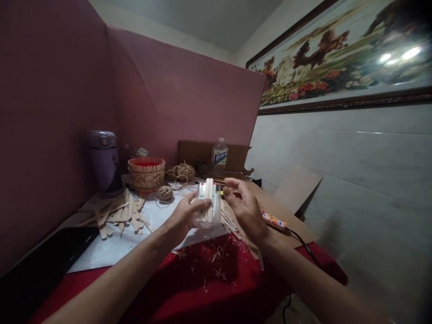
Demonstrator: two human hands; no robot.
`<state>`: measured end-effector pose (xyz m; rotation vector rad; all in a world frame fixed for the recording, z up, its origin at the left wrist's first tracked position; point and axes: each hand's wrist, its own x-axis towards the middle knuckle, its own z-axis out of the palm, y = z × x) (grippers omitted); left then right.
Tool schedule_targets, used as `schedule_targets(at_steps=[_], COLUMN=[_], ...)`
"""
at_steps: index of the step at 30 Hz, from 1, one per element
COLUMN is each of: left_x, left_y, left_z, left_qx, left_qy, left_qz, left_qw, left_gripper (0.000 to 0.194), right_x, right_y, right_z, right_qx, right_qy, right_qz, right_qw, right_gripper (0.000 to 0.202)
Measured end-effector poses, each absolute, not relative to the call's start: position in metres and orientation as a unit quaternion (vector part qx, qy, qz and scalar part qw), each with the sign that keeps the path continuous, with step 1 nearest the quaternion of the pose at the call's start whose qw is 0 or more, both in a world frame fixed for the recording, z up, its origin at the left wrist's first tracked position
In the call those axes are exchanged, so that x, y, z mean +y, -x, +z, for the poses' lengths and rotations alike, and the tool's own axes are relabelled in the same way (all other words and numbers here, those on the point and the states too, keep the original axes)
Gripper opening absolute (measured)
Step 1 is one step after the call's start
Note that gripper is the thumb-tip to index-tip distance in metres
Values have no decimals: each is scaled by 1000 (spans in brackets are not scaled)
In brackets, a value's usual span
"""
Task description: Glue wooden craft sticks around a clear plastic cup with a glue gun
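My left hand (189,211) is closed around a clear plastic box (218,211) with a printed label. Its thumb presses two pale wooden craft sticks (209,193) upright, side by side, against the box's near face. To the right, my right hand (245,207) is raised a little apart from the box. Its fingers are loosely curled with a gap to the thumb, and I see nothing between them. Below and behind the hands lie more loose craft sticks (229,220).
At left, craft sticks (124,211) are heaped on white paper near a purple flask (105,164), a stick-sided basket (146,175) and twine (183,172). A bottle (220,155) stands behind. A flower-patterned object (274,219) with a black cord lies right. Wood scraps litter the red cloth (189,279).
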<state>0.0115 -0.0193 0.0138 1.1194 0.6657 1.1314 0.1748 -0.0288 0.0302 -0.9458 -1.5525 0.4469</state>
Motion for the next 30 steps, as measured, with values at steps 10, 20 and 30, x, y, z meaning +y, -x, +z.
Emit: schedule_targets(at_steps=[10,20,30], left_x=[-20,-22,-22], left_y=[-14,-14,-14], left_z=[14,15,15], left_qx=[291,283,270], left_qy=[-469,-489,-494], left_qz=[551,556,559], left_qw=[626,610,609], left_gripper=[55,65,64], right_x=[-56,-53,-54], right_y=[-161,-162,-162], right_z=[-6,-2,0], right_qx=[-694,-683,-681], right_qy=[396,384,395], right_qz=[124,175,171], right_qw=[588,596,593], right_gripper=[57,59,57])
